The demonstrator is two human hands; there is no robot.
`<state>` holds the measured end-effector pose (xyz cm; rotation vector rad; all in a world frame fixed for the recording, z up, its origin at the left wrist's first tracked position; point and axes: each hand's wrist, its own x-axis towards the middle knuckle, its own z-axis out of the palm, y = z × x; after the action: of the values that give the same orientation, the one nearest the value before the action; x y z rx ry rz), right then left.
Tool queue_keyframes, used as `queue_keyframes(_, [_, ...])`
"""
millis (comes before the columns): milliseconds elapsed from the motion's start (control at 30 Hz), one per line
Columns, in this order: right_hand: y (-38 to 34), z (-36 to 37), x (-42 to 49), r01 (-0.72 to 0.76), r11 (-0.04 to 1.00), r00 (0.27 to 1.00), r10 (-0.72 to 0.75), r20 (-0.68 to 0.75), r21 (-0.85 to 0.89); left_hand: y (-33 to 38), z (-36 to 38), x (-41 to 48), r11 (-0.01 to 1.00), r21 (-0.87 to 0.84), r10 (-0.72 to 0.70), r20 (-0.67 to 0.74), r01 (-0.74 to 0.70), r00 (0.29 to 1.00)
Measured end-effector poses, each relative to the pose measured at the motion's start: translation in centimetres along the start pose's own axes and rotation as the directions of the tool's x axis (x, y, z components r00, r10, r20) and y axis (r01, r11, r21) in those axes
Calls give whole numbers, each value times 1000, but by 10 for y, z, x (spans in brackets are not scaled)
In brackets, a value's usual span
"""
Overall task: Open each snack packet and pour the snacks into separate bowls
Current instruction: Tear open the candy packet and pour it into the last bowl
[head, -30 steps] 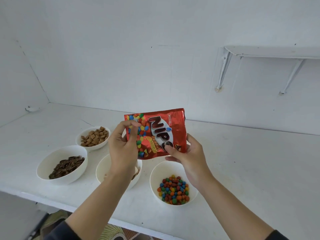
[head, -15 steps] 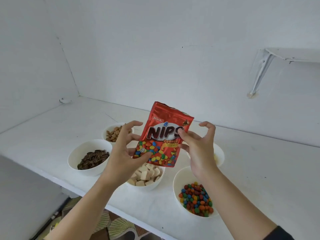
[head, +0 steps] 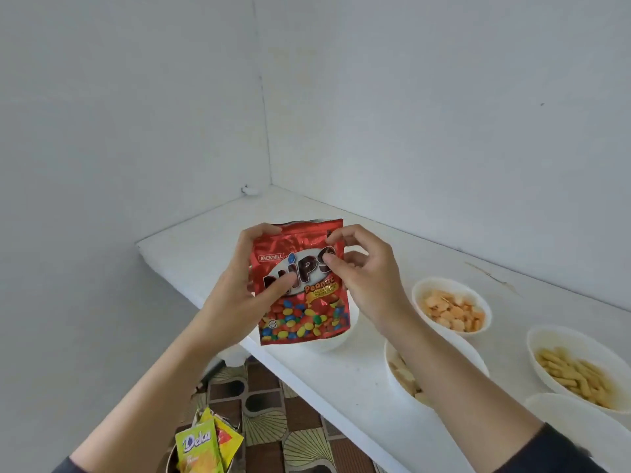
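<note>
The table (head: 341,380) runs from 11 to 5 o'clock. A cracker bowl (head: 444,279) and a sticks bowl (head: 546,336) sit at the packet's 3 to 4 o'clock. The red packet (head: 304,312) is upright in the air over the table's near edge. The left hand (head: 239,285) grips its left side and the right hand (head: 368,285) pinches its top right corner. Deka packets (head: 198,445) lie at 7 o'clock.

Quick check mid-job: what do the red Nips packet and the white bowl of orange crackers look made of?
The red packet looks like thin metallised plastic film with a glossy finish: it creases and throws bright highlights near the top. The bowl of orange crackers is smooth, plain white and faintly shiny. It could be ceramic or melamine; the look leaves that open.
</note>
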<state>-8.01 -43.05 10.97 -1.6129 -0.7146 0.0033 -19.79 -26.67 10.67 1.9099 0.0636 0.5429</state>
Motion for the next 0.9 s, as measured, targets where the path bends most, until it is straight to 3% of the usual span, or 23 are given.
queue_keyframes(133, [0,85,27,45,999,996,-43,82,-26,-27,-82,-6,996,85,-6,-229,26,973])
queue_keyframes(267, [11,172,42,89,995,985,-82,149,-41,-62,-155,-30,953,240,-79,-398,187,914])
queue_keyframes(567, [71,329,31,145,980,923,-84,377,-135,-136,-239,-83,822,202,-397,-466,532,791])
queue_keyframes(900, [159,413,17,158,978,830,-59,554,-133,-233,-254,-112,708,100,-550,-542,699,635])
